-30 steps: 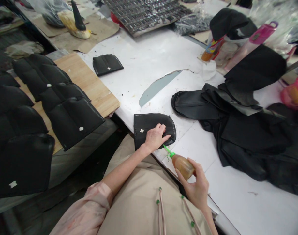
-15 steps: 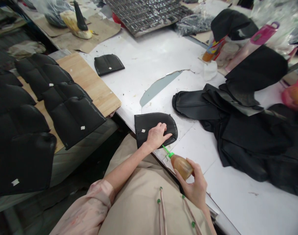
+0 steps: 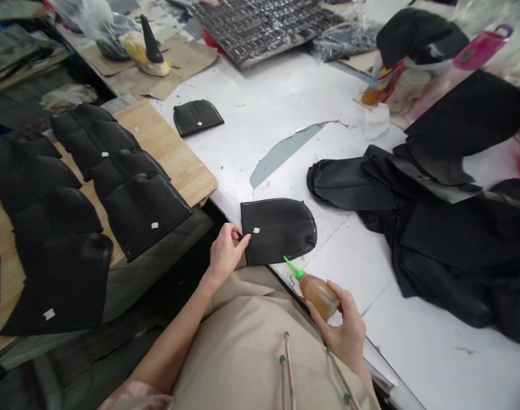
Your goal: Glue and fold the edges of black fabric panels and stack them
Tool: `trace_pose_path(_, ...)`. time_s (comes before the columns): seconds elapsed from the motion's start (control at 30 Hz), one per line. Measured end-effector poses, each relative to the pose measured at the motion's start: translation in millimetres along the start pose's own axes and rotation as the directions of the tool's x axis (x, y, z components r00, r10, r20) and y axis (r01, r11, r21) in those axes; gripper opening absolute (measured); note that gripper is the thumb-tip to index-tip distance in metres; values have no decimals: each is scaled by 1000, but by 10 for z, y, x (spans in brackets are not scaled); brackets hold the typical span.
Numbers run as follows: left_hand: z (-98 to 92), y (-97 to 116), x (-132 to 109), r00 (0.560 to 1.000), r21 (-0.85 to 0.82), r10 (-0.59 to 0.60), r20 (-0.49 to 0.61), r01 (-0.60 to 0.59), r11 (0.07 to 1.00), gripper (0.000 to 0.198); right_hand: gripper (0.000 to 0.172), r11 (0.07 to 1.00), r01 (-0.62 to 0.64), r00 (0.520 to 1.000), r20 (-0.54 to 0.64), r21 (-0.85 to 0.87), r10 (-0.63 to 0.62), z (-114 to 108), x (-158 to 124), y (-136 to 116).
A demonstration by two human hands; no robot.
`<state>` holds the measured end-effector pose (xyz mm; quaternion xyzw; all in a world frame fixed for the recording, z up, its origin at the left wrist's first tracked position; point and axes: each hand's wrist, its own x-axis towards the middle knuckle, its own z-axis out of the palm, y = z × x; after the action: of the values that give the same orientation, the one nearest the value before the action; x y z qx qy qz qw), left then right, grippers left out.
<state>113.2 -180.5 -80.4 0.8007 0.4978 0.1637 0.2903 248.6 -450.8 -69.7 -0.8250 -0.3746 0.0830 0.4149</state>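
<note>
My left hand (image 3: 226,250) is at the left edge of a black fabric piece (image 3: 277,219), its thumb near a small white tag (image 3: 256,230). Its fingers are curled, and whether they pinch the edge is hard to make out. The piece lies flat at the table's front edge, its rounded end to the right. My right hand (image 3: 345,324) is wrapped round a squeeze bottle (image 3: 320,295) of amber liquid. The bottle's green nozzle (image 3: 292,265) points up-left, close to the lower edge of the piece.
Overlapping black pieces (image 3: 136,199) cover much of a wooden board (image 3: 166,145) at left. A similar piece (image 3: 198,118) lies farther back. Black fabric (image 3: 434,228) is heaped at right. Behind stand a pink bottle (image 3: 473,57) and a dark textured sheet (image 3: 264,28).
My left hand has moved left, off the middle of the black piece to its left edge. My right hand still holds the bottle in nearly the same place. The view has shifted slightly.
</note>
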Motion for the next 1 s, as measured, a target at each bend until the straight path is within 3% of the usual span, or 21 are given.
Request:
trace_pose_path(0.07, 33, -118, -64, 995, -104, -88, 45, 92, 990, 26, 52, 1000, 17, 1000, 10, 10, -17, 27, -9, -10)
trace_pose_path(0.23, 172, -138, -181, 925, -345, -180, 335, 298, 890, 35, 51, 1000, 20, 1000, 4, 12, -20, 43, -20, -10)
trace_pose_path(0.4, 205, -81, -215, 869, -444, -213, 447, 423, 790, 37, 51, 1000, 18, 1000, 16, 16, -18, 76, -19, -36)
trace_pose_path(1.0, 254, -119, -243, 872, -530, -177, 456, 426, 734, 37, 49, 999, 15, 996, 85, 36, -18, 192, -42, -202)
